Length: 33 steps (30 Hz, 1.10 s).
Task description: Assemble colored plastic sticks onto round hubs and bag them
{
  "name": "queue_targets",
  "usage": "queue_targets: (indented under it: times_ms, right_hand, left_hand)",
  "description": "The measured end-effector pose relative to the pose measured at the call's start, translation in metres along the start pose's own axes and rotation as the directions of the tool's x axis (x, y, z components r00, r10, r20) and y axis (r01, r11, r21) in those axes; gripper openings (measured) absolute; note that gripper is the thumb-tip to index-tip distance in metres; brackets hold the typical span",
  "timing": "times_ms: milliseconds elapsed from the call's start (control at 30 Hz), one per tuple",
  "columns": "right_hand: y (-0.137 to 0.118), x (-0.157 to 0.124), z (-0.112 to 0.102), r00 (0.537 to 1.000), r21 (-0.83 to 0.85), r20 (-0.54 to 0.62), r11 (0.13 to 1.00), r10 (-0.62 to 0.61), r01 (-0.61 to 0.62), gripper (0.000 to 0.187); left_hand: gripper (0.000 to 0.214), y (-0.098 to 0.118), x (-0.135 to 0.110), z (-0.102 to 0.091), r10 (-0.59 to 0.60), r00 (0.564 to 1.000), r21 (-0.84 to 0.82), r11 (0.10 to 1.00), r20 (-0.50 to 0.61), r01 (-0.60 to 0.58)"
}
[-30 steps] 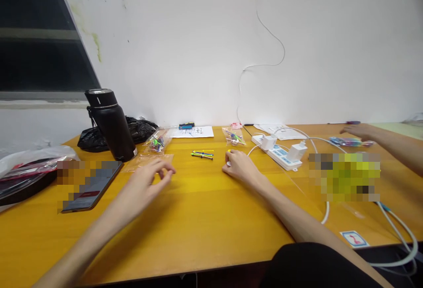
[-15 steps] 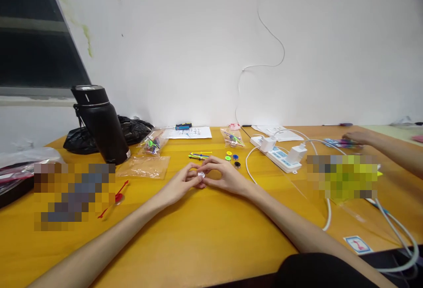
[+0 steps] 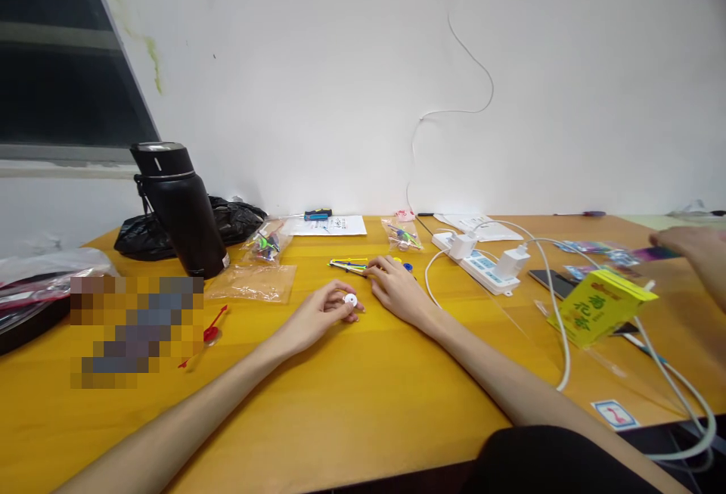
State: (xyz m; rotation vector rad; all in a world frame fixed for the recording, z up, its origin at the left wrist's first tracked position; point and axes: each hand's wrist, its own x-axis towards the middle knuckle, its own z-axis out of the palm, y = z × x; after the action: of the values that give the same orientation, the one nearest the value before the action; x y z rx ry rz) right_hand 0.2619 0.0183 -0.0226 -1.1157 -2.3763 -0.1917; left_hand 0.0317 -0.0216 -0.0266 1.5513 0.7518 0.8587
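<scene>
My left hand [image 3: 318, 318] pinches a small white plastic disc [image 3: 351, 300] with a hole in its middle between thumb and fingers, just above the table. My right hand [image 3: 400, 290] lies palm down, fingers apart and slightly bent, with its fingertips at the right ends of several thin yellow, white and dark plastic sticks [image 3: 347, 266]. Whether the fingertips grip a stick is hidden. Behind that hand, a blue disc [image 3: 408, 268] shows in part; other small discs are mostly covered. To the left, a red double-ended arrow piece [image 3: 212, 333] stands tilted on the table.
A black bottle [image 3: 184, 214] stands at left. Flat clear bags [image 3: 255, 284], filled parts bags [image 3: 404, 234] and papers [image 3: 334, 225] lie behind. At right are a white power strip [image 3: 485, 271], cables, a yellow box [image 3: 604, 306] and another person's hand [image 3: 692, 244].
My right hand has left the white disc and moved back and right to the sticks, covering some discs. The disc stays in my left hand. The other person's hand shifted right.
</scene>
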Motion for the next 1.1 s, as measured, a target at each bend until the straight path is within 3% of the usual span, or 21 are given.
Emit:
queue_targets:
  times_ms: [400, 667, 767, 900, 1000, 1100]
  right_hand:
    - [0.0027, 0.0006, 0.0005, 0.999, 0.053, 0.045, 0.999, 0.009, -0.011, 0.030]
    - [0.0015, 0.0007, -0.0017, 1.000, 0.111, 0.002, 0.994, 0.021, -0.021, 0.030]
    - [0.0006, 0.0016, -0.0046, 0.992, 0.209, -0.087, 0.975, 0.092, -0.072, 0.026]
    - [0.0005, 0.0048, -0.0077, 0.901, 0.473, -0.216, 0.848, 0.376, -0.240, 0.016]
    - [-0.0010, 0.0077, -0.0074, 0.848, 0.701, -0.117, 0.647, 0.517, -0.298, 0.018]
    - [-0.0060, 0.0096, -0.0050, 0.865, 0.812, 0.025, 0.495, 0.501, -0.310, 0.029]
  left_hand:
    - [0.040, 0.0033, -0.0014, 0.0009, -0.004, 1.000, 0.013, 1.000, 0.008, 0.004]
    - [0.041, -0.0012, 0.0006, 0.0004, -0.022, 1.000, -0.054, 0.998, -0.016, 0.021]
    - [0.041, -0.0015, 0.0027, -0.0006, -0.031, 0.998, -0.133, 0.991, -0.045, 0.024]
    - [0.046, 0.0014, 0.0048, -0.0025, -0.066, 0.991, -0.238, 0.971, -0.119, 0.036]
    - [0.049, 0.0041, 0.0051, -0.0040, -0.073, 0.980, -0.254, 0.967, -0.186, 0.024]
    - [0.052, 0.0068, 0.0041, -0.0055, -0.050, 0.968, -0.248, 0.969, -0.245, -0.013]
